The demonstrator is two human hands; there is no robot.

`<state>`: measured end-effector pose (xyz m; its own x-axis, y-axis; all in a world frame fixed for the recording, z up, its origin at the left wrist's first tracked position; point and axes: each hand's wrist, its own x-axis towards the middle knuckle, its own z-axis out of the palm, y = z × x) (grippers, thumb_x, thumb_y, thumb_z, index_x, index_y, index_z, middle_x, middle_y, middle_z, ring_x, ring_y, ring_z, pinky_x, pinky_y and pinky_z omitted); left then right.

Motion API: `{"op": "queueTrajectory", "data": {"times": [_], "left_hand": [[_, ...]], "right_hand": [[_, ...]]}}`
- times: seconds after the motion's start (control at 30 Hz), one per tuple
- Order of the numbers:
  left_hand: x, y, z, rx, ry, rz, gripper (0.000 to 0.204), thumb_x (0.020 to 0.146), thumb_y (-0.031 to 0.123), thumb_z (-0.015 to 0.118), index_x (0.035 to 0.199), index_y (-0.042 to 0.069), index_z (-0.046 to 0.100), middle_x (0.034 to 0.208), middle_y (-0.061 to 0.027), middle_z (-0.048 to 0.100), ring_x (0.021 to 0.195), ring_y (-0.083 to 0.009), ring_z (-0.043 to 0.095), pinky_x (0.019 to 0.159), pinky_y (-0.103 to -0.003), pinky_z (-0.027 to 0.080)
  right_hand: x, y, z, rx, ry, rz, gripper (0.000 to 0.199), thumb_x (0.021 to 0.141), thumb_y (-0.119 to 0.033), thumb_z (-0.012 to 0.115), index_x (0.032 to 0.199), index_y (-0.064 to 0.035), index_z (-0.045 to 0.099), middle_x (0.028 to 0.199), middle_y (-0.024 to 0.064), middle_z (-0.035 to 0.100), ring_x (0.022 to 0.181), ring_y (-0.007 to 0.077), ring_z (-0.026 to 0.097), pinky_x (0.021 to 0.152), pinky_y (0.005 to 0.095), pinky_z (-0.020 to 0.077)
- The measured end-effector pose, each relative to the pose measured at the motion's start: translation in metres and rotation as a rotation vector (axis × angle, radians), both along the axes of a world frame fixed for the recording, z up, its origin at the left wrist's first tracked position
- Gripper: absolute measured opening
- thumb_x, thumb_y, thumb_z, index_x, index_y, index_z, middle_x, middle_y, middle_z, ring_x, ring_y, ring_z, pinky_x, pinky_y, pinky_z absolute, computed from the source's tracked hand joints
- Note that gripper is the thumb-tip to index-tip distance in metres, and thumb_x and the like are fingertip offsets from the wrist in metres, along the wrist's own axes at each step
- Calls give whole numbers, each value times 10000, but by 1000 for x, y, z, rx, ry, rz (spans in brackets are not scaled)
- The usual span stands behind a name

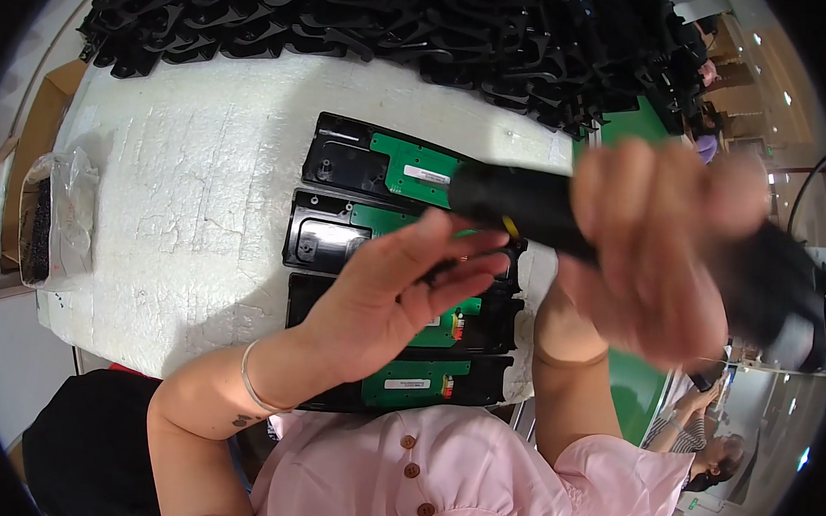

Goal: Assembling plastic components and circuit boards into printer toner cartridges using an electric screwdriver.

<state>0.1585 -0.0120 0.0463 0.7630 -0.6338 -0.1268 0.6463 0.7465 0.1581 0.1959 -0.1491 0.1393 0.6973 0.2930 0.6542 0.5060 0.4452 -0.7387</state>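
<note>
My right hand (650, 244), smeared by motion, is wrapped round a black cylindrical tool (530, 204) that looks like an electric screwdriver. Its narrower end points left, above a row of black plastic housings. My left hand (383, 285) is held just below that end, palm turned up and fingers curled, with something small and dark showing between them. Several housings lie stacked front to back, each with a green circuit board (409, 168) inside. The farthest housing (344, 154) sits under the tool's end; the second one (324, 238) is partly covered by my left hand.
White foam sheeting (181, 178) covers the worktop, over a green surface (636, 395) at the right. Black plastic parts (352, 18) are heaped along the far edge. A clear bag of small dark pieces (56, 222) stands at the left. Another person (704, 456) sits at the right.
</note>
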Motion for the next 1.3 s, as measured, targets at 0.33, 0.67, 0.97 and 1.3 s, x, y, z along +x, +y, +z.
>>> {"op": "queueTrajectory", "data": {"times": [0.33, 0.67, 0.97, 1.3], "left_hand": [[3, 3, -1, 188, -23, -128, 261, 941, 120, 357, 1126, -52, 425, 1149, -250, 505, 1069, -319, 530, 918, -336, 455], [4, 7, -3, 311, -73, -141, 224, 902, 153, 501, 1081, 19, 521, 991, -107, 605, 902, -164, 599, 797, -249, 486], [8, 12, -6, 282, -69, -77, 206, 884, 115, 526, 1070, 28, 540, 954, -84, 619, 880, -137, 597, 762, -223, 499], [21, 19, -9, 200, 56, 147, 161, 898, 105, 497, 1028, 21, 543, 925, -51, 601, 829, -80, 589, 728, -173, 510]], "right_hand": [[69, 51, -29, -21, 385, -298, 197, 699, -5, 567, 878, 0, 485, 625, 40, 484, 494, 125, 444, 484, 255, 372], [78, 56, -34, -115, 351, -228, 171, 708, -15, 586, 856, -9, 500, 619, 30, 506, 496, 105, 466, 480, 227, 370], [82, 60, -34, -189, 344, -221, 100, 708, -16, 590, 768, -25, 511, 589, 28, 511, 481, 94, 468, 465, 217, 369], [46, 19, -3, -21, 70, -105, 238, 707, -100, 508, 921, -7, 459, 614, 1, 421, 543, 96, 410, 563, 259, 333]]}}
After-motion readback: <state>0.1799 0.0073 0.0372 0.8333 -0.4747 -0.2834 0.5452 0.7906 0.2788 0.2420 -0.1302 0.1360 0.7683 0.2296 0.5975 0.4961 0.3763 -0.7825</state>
